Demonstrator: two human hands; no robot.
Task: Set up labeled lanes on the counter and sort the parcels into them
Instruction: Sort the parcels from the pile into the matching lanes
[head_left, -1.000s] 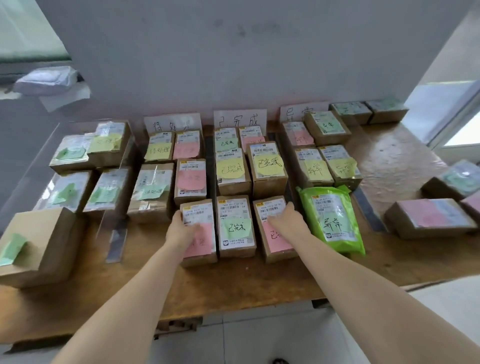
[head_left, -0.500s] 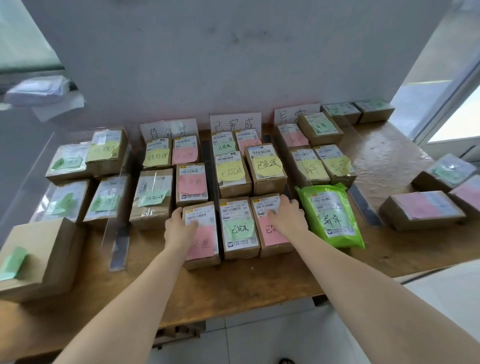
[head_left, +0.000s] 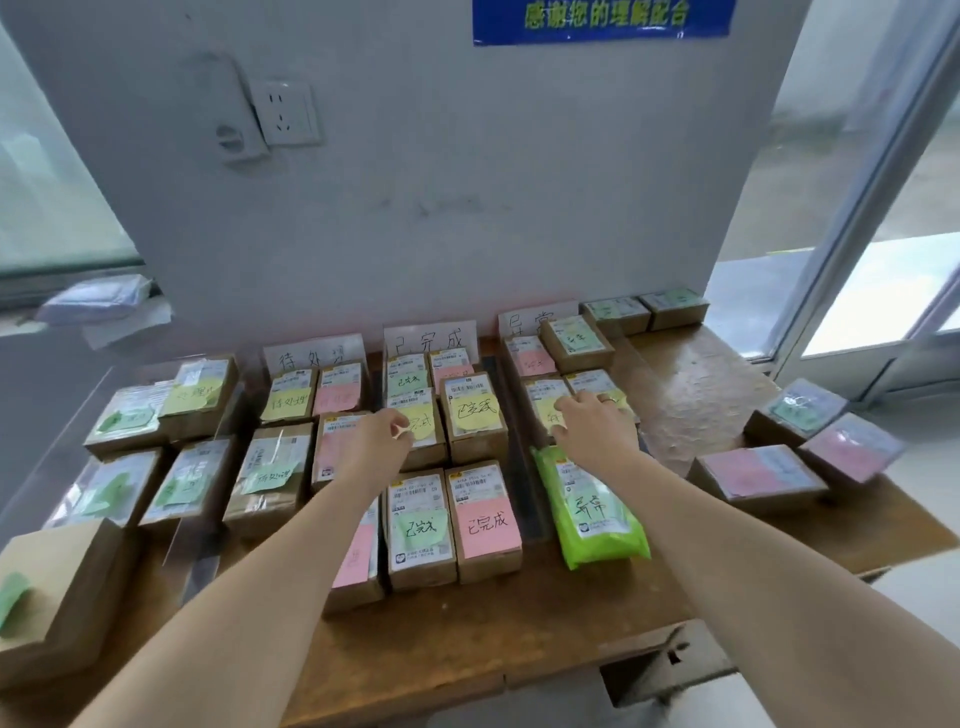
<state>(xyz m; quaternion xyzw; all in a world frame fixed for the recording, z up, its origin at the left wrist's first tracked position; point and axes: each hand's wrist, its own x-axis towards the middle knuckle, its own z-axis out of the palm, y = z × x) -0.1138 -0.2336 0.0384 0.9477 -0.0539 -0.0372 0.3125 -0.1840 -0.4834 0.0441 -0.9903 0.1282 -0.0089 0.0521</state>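
The left hand (head_left: 382, 439) was over the middle of the desk (head_left: 467, 654). Its fingers were curled, and the tips were at the yellow note on a brown box (head_left: 428, 441) in the middle lane. I could not tell if they pinched the note. The right hand (head_left: 592, 423) lay on two yellow-note boxes (head_left: 543, 395) in the right lane. Its fingers were spread out and held nothing. Just in front of that hand lay a green bag (head_left: 592, 525) with writing on it. Three white paper signs (head_left: 431, 339) stood along the back edge of the desk, against the wall. Rows of small parcels (head_left: 488, 525) ran from the signs toward the front edge, side by side. They had pink, yellow or green notes on top. More boxes sat near the left edge, and a pink-topped box (head_left: 758, 475) sat near the right edge.
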